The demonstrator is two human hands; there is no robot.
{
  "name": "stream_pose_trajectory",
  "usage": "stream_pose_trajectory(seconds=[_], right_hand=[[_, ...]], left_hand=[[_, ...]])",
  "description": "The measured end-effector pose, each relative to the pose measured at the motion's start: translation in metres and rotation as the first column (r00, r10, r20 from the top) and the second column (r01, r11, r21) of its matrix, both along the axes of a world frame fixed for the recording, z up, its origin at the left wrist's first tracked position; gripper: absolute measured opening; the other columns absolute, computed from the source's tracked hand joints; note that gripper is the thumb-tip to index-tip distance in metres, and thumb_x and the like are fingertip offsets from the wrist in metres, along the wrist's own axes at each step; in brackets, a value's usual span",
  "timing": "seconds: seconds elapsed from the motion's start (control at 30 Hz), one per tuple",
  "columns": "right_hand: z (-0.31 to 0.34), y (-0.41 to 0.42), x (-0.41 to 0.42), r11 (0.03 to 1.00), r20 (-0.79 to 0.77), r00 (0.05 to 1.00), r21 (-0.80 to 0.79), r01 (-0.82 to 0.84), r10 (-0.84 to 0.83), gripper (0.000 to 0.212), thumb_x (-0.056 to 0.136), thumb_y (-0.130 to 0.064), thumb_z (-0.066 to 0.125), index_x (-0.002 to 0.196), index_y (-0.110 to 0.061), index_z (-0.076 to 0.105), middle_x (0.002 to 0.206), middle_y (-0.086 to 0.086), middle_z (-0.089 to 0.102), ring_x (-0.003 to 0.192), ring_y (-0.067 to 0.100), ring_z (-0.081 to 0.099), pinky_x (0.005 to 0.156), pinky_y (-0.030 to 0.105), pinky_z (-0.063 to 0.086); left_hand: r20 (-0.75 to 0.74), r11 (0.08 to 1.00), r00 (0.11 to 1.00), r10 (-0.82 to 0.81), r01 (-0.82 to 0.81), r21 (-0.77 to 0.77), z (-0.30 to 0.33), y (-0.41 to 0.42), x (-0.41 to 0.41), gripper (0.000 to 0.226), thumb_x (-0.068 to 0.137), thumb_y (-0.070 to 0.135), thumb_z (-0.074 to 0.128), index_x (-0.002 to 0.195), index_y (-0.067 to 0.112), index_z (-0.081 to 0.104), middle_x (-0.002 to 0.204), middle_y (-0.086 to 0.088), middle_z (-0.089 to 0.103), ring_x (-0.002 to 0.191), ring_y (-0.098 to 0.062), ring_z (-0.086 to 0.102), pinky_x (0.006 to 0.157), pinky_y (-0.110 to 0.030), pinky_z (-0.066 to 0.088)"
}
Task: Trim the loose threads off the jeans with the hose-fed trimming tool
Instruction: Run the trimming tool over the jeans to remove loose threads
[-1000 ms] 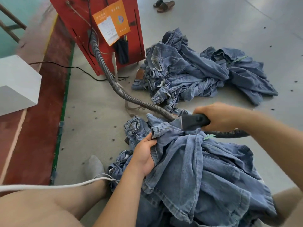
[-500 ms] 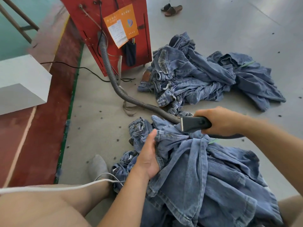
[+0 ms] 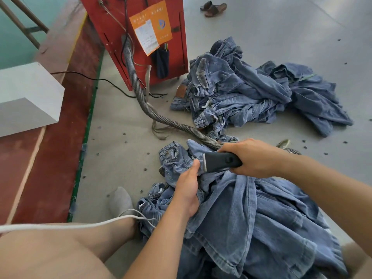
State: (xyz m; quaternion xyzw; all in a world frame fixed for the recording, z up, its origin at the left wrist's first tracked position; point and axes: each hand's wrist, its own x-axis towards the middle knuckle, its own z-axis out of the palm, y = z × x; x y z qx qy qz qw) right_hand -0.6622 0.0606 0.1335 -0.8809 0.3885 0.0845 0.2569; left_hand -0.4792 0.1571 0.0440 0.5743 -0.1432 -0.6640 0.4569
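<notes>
We grip the trimming tool (image 3: 221,161) in the right hand (image 3: 254,158), blade at the fold of jeans (image 3: 251,214) bunched in the left hand (image 3: 187,190) on our lap. Best: keep the denim taut, blade flat. The hose (image 3: 138,93) from the red machine (image 3: 141,37) could snag; another jeans pile (image 3: 251,91) lies beyond.
</notes>
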Motion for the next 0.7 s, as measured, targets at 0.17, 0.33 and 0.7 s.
stream_pose_trajectory(seconds=[0.17,0.33,0.7], right_hand=[[0.017,-0.012,-0.008,0.992,0.047,0.994,-0.069,0.104,-0.101,0.032,0.088,-0.029,0.073,0.114,-0.039,0.057,0.090,-0.013,0.067,0.079,0.010,0.063,0.072,0.036,0.052],[0.014,-0.008,-0.022,0.996,-0.152,0.985,-0.021,0.082,-0.084,0.031,0.088,-0.020,0.071,0.109,-0.037,0.056,0.090,-0.011,0.065,0.082,0.010,0.061,0.074,0.035,0.054],[0.026,-0.001,-0.003,0.996,0.080,0.994,-0.045,0.079,-0.075,0.035,0.085,-0.032,0.077,0.114,-0.041,0.059,0.090,-0.015,0.069,0.080,0.001,0.063,0.071,0.028,0.051]], left_hand=[[-0.121,1.000,0.992,0.023,-0.022,0.009,0.005,0.005,0.000,0.049,0.110,0.042,0.043,0.125,0.005,0.071,0.121,-0.015,0.074,0.114,-0.029,0.071,0.106,-0.050,0.052],[-0.114,0.994,0.992,0.050,-0.038,0.099,0.006,0.003,0.001,0.048,0.107,0.047,0.049,0.126,0.009,0.072,0.120,-0.013,0.075,0.113,-0.031,0.071,0.106,-0.051,0.052],[0.088,0.978,0.974,-0.211,0.210,0.014,0.019,0.013,-0.011,0.039,0.102,0.046,0.053,0.106,0.020,0.082,0.111,-0.001,0.077,0.109,-0.022,0.069,0.100,-0.034,0.050]])
